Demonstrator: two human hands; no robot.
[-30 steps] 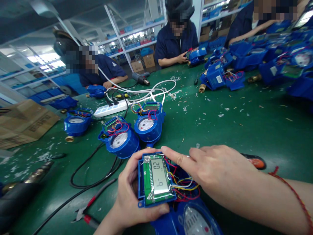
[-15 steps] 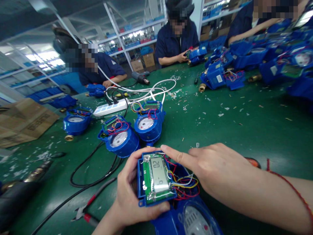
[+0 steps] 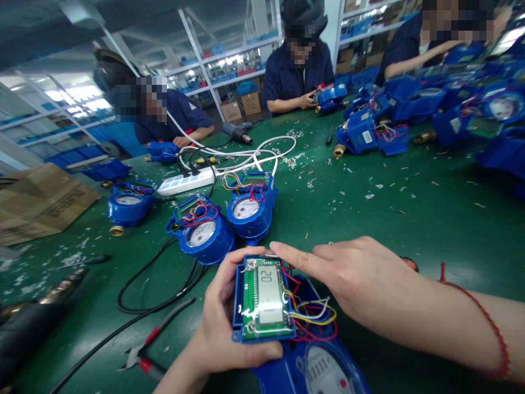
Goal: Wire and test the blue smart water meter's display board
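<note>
My left hand (image 3: 229,323) grips the display module (image 3: 250,298) of a blue water meter (image 3: 328,366). The module is a green circuit board with an LCD in a blue frame. Red, yellow and white wires (image 3: 314,312) run from it into the open meter housing. My right hand (image 3: 348,273) is partly curled, its index fingertip at the module's top edge beside a thin shiny sliver. Behind its wrist shows the end of an orange-and-black handle (image 3: 410,264), apparently a tool in that hand; the grip is hidden.
Two open water meters (image 3: 200,232) stand just ahead, with a power strip (image 3: 188,181) and white cable beyond. Cutting pliers (image 3: 143,350) and a black cable (image 3: 123,323) lie left. A cardboard box (image 3: 45,202) is far left. More meters (image 3: 361,131) crowd the right; several co-workers sit opposite.
The display now reads "20" without the second characters below it. The module has tilted slightly in my left hand. My right wrist and the orange-and-black handle have shifted a little left.
</note>
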